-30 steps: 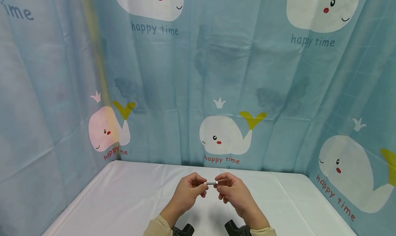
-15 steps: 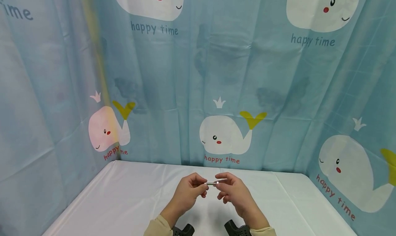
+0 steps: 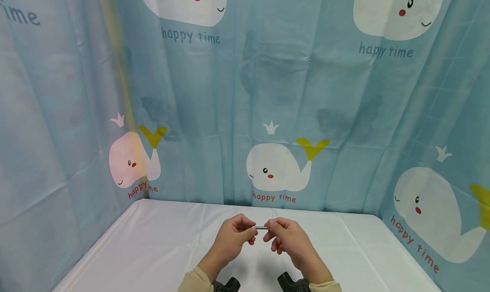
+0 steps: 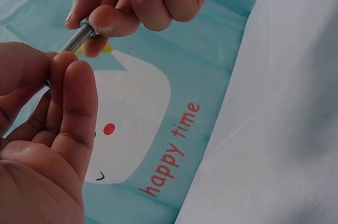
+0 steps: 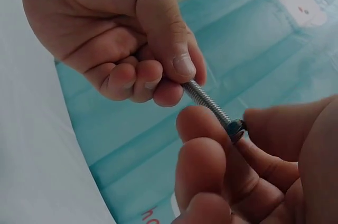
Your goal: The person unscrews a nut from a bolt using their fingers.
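A silvery threaded bolt (image 3: 261, 227) spans the gap between the two hands, held above the white table and lying nearly level in the head view. Its left end is pinched between thumb and fingers of my left hand (image 3: 231, 237), which hide that end. At the other end sits a hex nut (image 5: 235, 129), with bare thread between it and the left fingertips. Thumb and index finger of my right hand (image 3: 292, 240) pinch this nut from either side, the remaining fingers loosely curled beneath. Close up, the left wrist view shows the nut right at the right fingertips.
A white cloth covers the table (image 3: 153, 245) under both hands. Behind and at the sides hangs a blue curtain (image 3: 199, 164) printed with whales. Dark devices (image 3: 294, 282) are strapped at both wrists, next to beige sleeves.
My right thumb and fingers loosened from the nut half a second ago, then closed on it again, index finger now bent lower. My left hand and the bolt have stayed almost still.
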{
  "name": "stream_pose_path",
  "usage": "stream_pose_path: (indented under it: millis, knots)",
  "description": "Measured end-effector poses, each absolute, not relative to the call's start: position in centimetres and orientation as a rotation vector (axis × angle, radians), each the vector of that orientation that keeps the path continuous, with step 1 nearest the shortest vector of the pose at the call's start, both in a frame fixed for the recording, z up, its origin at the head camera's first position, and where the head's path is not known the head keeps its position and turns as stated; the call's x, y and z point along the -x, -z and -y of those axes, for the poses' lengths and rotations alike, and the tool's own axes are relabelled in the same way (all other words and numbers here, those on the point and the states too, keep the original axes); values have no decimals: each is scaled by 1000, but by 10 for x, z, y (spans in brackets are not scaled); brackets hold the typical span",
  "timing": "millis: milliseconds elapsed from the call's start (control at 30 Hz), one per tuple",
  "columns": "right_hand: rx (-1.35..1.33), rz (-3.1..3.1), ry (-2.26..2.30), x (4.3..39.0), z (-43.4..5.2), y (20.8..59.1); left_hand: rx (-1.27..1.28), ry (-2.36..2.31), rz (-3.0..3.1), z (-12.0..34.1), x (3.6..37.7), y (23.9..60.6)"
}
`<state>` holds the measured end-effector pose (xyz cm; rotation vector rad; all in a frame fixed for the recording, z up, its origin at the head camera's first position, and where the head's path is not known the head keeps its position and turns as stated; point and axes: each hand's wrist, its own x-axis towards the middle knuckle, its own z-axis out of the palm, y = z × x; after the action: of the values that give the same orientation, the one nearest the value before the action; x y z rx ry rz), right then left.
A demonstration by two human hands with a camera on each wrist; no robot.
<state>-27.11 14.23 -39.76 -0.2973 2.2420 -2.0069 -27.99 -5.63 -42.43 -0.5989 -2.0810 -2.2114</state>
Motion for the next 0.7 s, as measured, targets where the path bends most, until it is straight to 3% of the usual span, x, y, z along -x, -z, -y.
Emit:
stream_pose_path:
  millis: [700]
  knots:
    - [386,-2191,1998,270,-143,397,588,2221,2092,57,282,425]
